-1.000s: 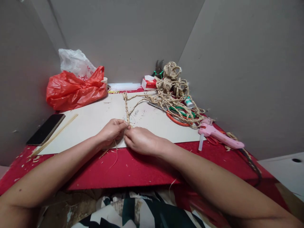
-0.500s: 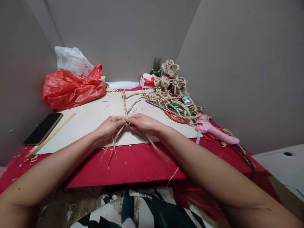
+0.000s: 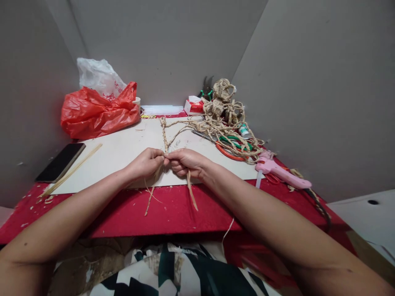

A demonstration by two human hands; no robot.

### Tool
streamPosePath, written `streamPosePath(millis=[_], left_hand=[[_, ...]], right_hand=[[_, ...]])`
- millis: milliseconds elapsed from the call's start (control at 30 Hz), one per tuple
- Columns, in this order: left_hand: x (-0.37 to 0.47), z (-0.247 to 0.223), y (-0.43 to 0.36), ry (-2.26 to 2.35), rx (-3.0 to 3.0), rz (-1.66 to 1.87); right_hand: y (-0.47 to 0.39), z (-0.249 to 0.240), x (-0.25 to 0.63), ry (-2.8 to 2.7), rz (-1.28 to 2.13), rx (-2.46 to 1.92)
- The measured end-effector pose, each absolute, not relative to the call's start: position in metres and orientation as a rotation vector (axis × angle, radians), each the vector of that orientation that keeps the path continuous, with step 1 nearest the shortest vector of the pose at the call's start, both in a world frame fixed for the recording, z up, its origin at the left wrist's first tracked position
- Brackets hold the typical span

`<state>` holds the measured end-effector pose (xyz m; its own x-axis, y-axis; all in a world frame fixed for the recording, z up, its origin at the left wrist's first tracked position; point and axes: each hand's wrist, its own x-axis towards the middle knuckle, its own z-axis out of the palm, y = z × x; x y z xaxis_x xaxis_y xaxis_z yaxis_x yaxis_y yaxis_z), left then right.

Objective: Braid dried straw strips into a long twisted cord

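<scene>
A braided straw cord (image 3: pixel 164 133) runs down the white board (image 3: pixel 123 144) to my fingertips. My left hand (image 3: pixel 149 161) pinches its lower end, with thin loose strands hanging below the fingers over the red table edge. Touching it at the fingertips, my right hand (image 3: pixel 187 162) is closed on the cord too, its lower fingers curled round a flat straw strand (image 3: pixel 191 191) that hangs down. From the cord, thinner twisted lengths lead right to a heap of straw rope (image 3: pixel 222 119).
Orange-handled scissors (image 3: pixel 228 153) lie under the rope, beside a pink glue gun (image 3: pixel 279 170). A black phone (image 3: pixel 61 162) and straw strips (image 3: pixel 75 168) lie left. Behind are a red plastic bag (image 3: pixel 100 115), clear sticks (image 3: pixel 162 109), a tissue pack (image 3: pixel 194 107) and green-handled pliers (image 3: pixel 206 88).
The view has shifted slightly, moving the table items right. The strand under my right hand now hangs straighter and nearer the middle, and the strands under my left hand have swung.
</scene>
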<state>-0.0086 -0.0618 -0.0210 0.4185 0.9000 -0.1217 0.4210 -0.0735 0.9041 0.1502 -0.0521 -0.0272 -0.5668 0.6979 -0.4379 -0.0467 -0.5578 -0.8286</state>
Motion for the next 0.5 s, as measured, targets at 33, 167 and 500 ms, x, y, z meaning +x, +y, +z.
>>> streamPosePath(millis=[33, 167, 500], left_hand=[[-0.008, -0.018, -0.063, 1.182, 1.633, 0.568], [-0.009, -0.013, -0.066, 1.187, 1.659, 0.532], [-0.004, -0.017, -0.079, 1.138, 1.579, 0.493]], right_hand=[[-0.055, -0.027, 0.148, -1.103, 2.109, -1.115], [-0.064, -0.027, 0.138, -1.118, 1.882, -1.232], [-0.071, -0.024, 0.131, -1.072, 1.893, -1.213]])
